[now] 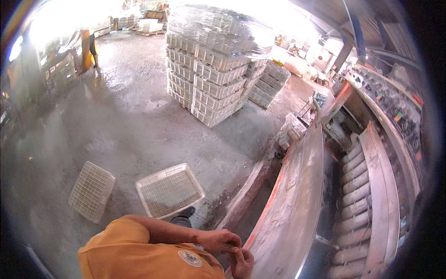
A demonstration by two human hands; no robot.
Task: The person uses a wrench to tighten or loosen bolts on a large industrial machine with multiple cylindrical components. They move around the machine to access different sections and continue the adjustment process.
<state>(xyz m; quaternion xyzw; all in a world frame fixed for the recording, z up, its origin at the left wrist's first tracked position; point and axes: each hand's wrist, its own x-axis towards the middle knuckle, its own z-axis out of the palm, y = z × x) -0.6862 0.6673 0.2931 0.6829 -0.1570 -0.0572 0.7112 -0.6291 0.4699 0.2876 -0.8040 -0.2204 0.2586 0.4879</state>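
Resting together, left hand [220, 241] touching right hand [242, 262], apparently empty, beside pale, dusty conveyor rail [297, 195].

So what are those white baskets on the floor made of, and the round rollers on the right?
The two white crates look like moulded plastic: a thin lattice of small holes, matte and slightly grubby. The rollers seem to be metal, though that is less sure: grey cylinders coated in pale dust, with dull shine in places. The floor looks like bare concrete, rough, grey and patchy with wet-looking stains.
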